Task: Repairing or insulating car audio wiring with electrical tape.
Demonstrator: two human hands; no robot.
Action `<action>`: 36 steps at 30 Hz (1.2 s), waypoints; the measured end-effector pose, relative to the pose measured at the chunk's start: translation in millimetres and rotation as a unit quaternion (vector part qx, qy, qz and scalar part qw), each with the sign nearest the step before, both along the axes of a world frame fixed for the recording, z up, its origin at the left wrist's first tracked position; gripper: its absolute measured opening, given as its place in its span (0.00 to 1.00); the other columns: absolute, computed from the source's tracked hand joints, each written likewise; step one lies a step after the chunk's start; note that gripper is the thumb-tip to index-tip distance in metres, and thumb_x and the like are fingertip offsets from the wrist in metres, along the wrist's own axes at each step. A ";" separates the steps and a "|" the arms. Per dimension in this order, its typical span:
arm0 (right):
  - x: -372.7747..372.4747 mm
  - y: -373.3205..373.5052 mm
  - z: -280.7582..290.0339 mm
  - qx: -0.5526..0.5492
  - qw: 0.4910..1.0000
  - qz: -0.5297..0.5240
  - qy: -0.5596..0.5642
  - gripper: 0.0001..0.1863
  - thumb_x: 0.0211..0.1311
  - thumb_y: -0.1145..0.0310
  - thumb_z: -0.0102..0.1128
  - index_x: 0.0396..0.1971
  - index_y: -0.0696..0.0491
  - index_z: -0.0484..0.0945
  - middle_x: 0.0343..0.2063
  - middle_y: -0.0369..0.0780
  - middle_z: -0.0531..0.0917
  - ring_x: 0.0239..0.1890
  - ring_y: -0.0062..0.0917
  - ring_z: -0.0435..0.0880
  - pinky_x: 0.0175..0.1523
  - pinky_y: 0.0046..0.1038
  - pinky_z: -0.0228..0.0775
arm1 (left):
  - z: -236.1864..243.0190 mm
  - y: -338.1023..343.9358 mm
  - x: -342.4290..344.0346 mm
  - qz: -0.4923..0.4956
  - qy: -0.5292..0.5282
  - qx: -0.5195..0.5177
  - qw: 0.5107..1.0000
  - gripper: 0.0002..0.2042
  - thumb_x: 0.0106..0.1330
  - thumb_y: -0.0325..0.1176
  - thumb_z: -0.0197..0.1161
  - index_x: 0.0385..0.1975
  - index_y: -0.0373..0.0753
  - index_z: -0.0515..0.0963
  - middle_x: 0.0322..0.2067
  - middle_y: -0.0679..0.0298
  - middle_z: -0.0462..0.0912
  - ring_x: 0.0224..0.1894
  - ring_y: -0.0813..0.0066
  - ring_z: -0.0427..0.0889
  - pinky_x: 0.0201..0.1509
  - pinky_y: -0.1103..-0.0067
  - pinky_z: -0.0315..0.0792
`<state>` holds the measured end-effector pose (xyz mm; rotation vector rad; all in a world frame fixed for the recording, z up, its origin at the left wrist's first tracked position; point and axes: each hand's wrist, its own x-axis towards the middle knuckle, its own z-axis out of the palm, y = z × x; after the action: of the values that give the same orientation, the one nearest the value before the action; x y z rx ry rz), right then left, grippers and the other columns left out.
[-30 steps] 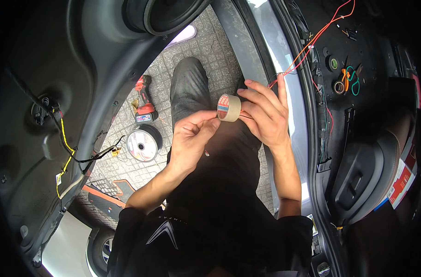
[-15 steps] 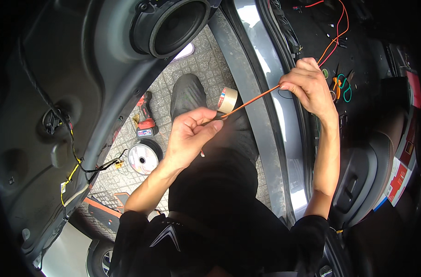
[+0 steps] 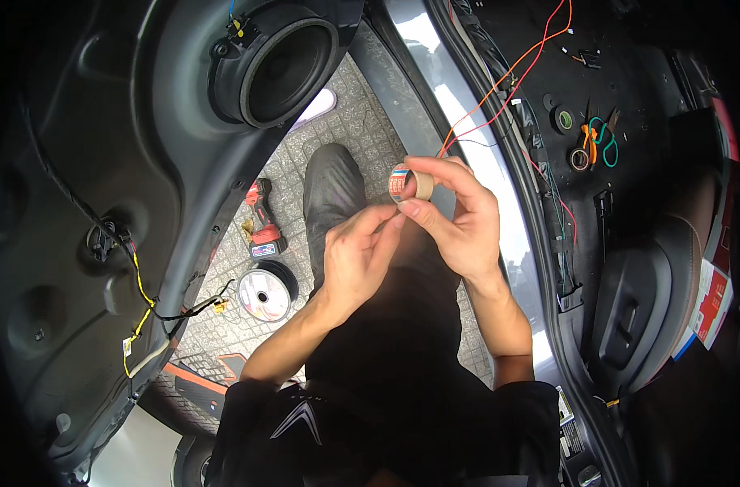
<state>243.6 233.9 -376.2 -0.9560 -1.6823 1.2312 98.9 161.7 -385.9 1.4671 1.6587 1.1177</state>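
Observation:
My right hand is closed on a roll of tan tape, thumb below and index finger along the top. A printed label shows inside the roll's core. Just below, my left hand is closed in a pinch, its fingertips almost touching my right thumb. What it pinches is hidden by the fingers. An orange wire and a red wire come down from the upper right and pass out of sight behind my right hand.
To the left hangs a door panel with a round speaker and a loose harness. On the paving lie a red cordless power tool and a spool. Scissors and small tape rolls rest at right, beyond the silver sill.
My right hand has moved left and down to my left hand, letting go of the stretched orange wire and taking the tape roll off my leg. The view has shifted slightly.

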 end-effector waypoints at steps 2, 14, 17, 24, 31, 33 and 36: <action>0.2 -5.6 -3.3 -0.153 0.976 0.010 0.155 0.28 0.54 0.73 0.72 0.56 0.59 0.74 0.37 0.40 0.84 0.44 0.26 0.79 0.56 0.27 0.67 | 1.3 1.4 -2.3 0.001 0.033 0.012 0.999 0.05 0.66 0.25 0.62 0.38 0.32 0.79 0.29 0.52 0.83 0.27 0.57 0.85 0.29 0.73 0.77; 4.6 -51.3 -56.1 0.116 0.987 -0.113 0.008 0.18 0.55 0.72 0.70 0.47 0.56 0.80 0.30 0.38 0.87 0.35 0.30 0.81 0.46 0.28 0.69 | 26.9 1.8 -20.7 -0.142 0.212 0.068 0.965 0.08 0.59 0.23 0.66 0.38 0.34 0.78 0.30 0.57 0.82 0.31 0.58 0.84 0.33 0.69 0.77; 2.5 -50.6 -58.5 0.270 0.952 -0.114 -0.090 0.20 0.48 0.80 0.67 0.45 0.55 0.83 0.30 0.36 0.82 0.31 0.30 0.80 0.37 0.28 0.71 | 30.7 -2.2 -14.9 -0.160 0.210 0.048 0.963 0.09 0.58 0.22 0.65 0.39 0.33 0.78 0.30 0.57 0.82 0.31 0.58 0.83 0.32 0.69 0.77; 5.9 -17.1 -60.5 0.423 0.879 -0.215 -0.040 0.16 0.44 0.74 0.69 0.38 0.52 0.86 0.33 0.36 0.80 0.33 0.28 0.78 0.33 0.30 0.70 | 23.9 -10.0 5.3 -0.093 0.085 -0.051 0.991 0.13 0.70 0.29 0.59 0.50 0.33 0.68 0.14 0.66 0.71 0.18 0.78 0.76 0.22 0.80 0.64; 24.2 -4.9 -42.0 0.496 0.819 -0.225 -0.180 0.13 0.48 0.63 0.72 0.36 0.33 0.84 0.40 0.28 0.77 0.43 0.26 0.73 0.61 0.41 0.56 | 28.2 6.3 -10.1 -0.144 -0.375 -0.287 0.869 0.07 0.76 0.33 0.50 0.46 0.36 0.69 0.17 0.73 0.70 0.20 0.88 0.68 0.26 0.87 0.63; 25.7 0.4 -44.7 0.508 0.836 -0.143 -0.152 0.13 0.49 0.64 0.70 0.37 0.36 0.85 0.39 0.28 0.80 0.49 0.25 0.75 0.66 0.42 0.54 | 19.8 6.2 -5.8 -0.147 -0.301 -0.220 0.916 0.06 0.76 0.31 0.50 0.44 0.36 0.70 0.20 0.71 0.73 0.23 0.86 0.70 0.27 0.86 0.65; 21.6 -9.2 -41.1 0.368 0.919 -0.076 -0.115 0.15 0.48 0.69 0.70 0.39 0.40 0.86 0.40 0.28 0.80 0.49 0.27 0.75 0.66 0.42 0.54 | 17.7 8.6 -5.7 -0.154 -0.197 -0.165 0.954 0.06 0.75 0.28 0.49 0.39 0.34 0.72 0.28 0.67 0.79 0.31 0.84 0.74 0.32 0.83 0.68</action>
<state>265.2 224.7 -417.3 -0.7446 -1.9865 0.3144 93.2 170.3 -368.3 1.1470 1.2174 0.8429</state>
